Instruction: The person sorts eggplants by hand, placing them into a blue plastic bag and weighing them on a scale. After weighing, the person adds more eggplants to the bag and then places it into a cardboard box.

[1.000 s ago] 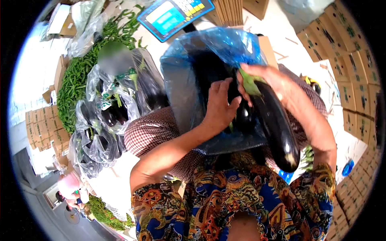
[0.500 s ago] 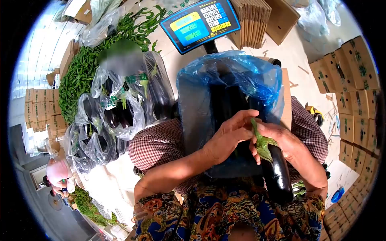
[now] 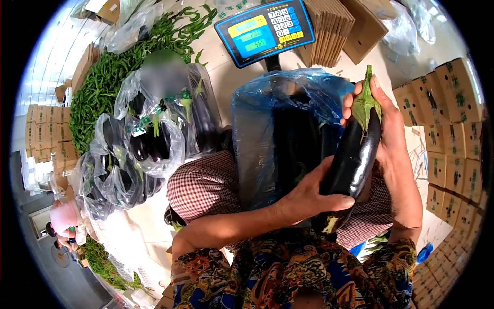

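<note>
A long, glossy dark eggplant (image 3: 351,162) with a green calyx and stem is tilted in front of me, stem end away from me. My right hand (image 3: 387,126) wraps around its upper part, with fingertips showing beside the calyx. Near its lower end, my left hand (image 3: 313,198) grips it, the thumb lying across the skin. A pale brownish patch marks the bottom tip. Beyond my left hand, a blue plastic bag (image 3: 252,129) stands open between my knees. Other dark eggplants (image 3: 293,139) lie inside it, partly hidden in shadow.
A digital scale display (image 3: 265,33) rises behind the bag. At left are clear bags of eggplants (image 3: 154,139) and a heap of green peppers (image 3: 103,92). Flattened cardboard (image 3: 329,31) leans at the back; stacked cartons (image 3: 453,134) line the right. Another person (image 3: 64,219) is at far left.
The eggplant has moved up and away from me, its stem end now higher. My left hand has shifted from the stem to its lower end; my right hand still holds the upper part.
</note>
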{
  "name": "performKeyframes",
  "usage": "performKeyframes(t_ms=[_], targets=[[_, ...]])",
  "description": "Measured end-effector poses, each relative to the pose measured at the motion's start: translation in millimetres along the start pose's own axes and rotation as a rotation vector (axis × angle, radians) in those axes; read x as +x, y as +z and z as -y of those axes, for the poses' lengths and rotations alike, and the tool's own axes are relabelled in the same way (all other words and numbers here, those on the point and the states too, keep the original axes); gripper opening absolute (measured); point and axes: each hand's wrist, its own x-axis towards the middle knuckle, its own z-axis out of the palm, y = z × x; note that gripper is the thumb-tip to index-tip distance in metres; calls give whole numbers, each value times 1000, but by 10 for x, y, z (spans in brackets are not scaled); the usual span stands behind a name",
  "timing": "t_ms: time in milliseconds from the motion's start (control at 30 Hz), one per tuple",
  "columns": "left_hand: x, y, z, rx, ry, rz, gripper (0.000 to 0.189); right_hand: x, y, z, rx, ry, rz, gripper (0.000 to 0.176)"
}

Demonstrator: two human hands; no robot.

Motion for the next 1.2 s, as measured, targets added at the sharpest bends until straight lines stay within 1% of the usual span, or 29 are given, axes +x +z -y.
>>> performKeyframes(t_ms=[100,267,300,400,433,467,533,600,667,733,767,800,867,900,933,1000,1033,1067,1100,1133,1167,1200], targets=[[-7,-71,131,37,25,-2,94,-12,-7,-67,23,19,-20,38],[-72,-66,64,176,25,-72,92,-58,32,-155,24,21,-19,39],[-67,-73,66,211,34,-92,91,-29,2,-163,14,35,23,41],[-65,-87,15,218,8,-112,86,10,65,-142,-48,12,-96,44],[-71,-77,-5,135,13,-119,84,17,87,-137,-85,-32,-132,46],[-75,-62,-9,51,15,-124,82,19,80,-132,-146,-94,-182,47],[-59,-83,107,-8,105,-223,73,58,-134,-140,-268,-214,-248,42],[-84,-92,-19,-111,86,-249,71,-16,-180,-86,-582,-408,-341,32],[-151,-172,-212,-133,34,-259,66,-48,-383,-44,-809,-442,-341,42],[-285,-214,-505,164,280,-319,61,-112,-320,-51,-993,-387,-384,60],[-418,-328,-592,232,318,-438,61,-148,-297,-55,-1144,-396,-353,73],[-585,-488,-694,302,356,-557,62,-127,-343,-123,-1324,-436,-337,75],[-877,-737,-955,466,444,-760,62,-11,-584,-295,-1639,-677,-213,72],[-997,-819,-1101,562,487,-852,63,-42,-471,-254,-1548,-307,-255,60],[-1093,-861,-1265,679,543,-908,63,-18,-384,-194,-1549,-10,-331,36],[-1389,-1166,-1388,879,519,-1108,66,221,-1003,-481,-1484,-799,-314,17],[-1495,-1302,-1381,860,505,-1181,64,122,-872,-330,-1256,-528,-323,14],[-1593,-1442,-1334,839,492,-1256,62,94,-868,-203,-1113,-469,-304,15],[-1711,-1593,-1290,902,419,-1302,66,132,-995,-129,-1101,-546,-302,16],[-1845,-1781,-1187,849,315,-1365,71,166,-1082,-58,-1088,-627,-297,18],[-2017,-2080,-1029,845,261,-1393,70,71,-768,52,-1024,-511,-386,19],[-2146,-2295,-885,837,210,-1425,70,6,-739,62,-1166,-606,-426,15]])
